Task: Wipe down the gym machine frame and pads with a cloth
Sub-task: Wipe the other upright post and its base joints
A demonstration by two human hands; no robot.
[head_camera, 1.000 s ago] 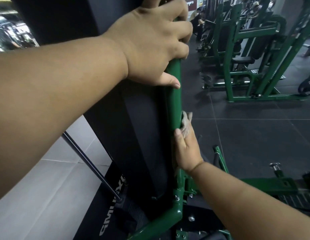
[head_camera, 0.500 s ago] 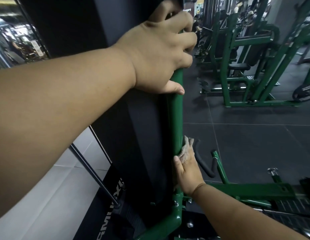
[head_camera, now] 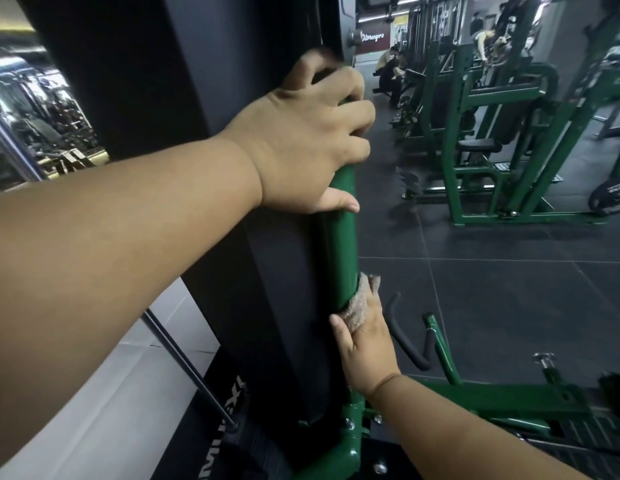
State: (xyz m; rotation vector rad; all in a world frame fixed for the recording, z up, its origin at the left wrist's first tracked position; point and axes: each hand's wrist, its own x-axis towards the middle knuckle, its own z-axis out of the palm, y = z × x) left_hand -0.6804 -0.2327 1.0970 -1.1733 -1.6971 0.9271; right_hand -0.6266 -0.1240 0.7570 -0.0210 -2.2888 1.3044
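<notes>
A green upright frame tube (head_camera: 338,244) runs down the middle of the view along a tall black panel (head_camera: 267,289). My left hand (head_camera: 308,143) grips the tube high up, fingers curled round it and thumb along its front. Lower down, my right hand (head_camera: 365,348) wraps round the same tube with a pale crumpled cloth (head_camera: 362,299) pressed between palm and metal; only the cloth's upper edge shows. The tube joins a green base frame (head_camera: 492,400) at the bottom.
A black-gripped handle (head_camera: 405,341) and a green lever (head_camera: 440,344) stick up just right of my right hand. More green machines (head_camera: 492,143) stand at the back right on dark floor tiles. People sit and stand in the far background. A thin steel rod (head_camera: 187,368) slants at lower left.
My right hand with the cloth has slid down the green tube. My left hand has kept its grip on the upper tube while the camera view shifted.
</notes>
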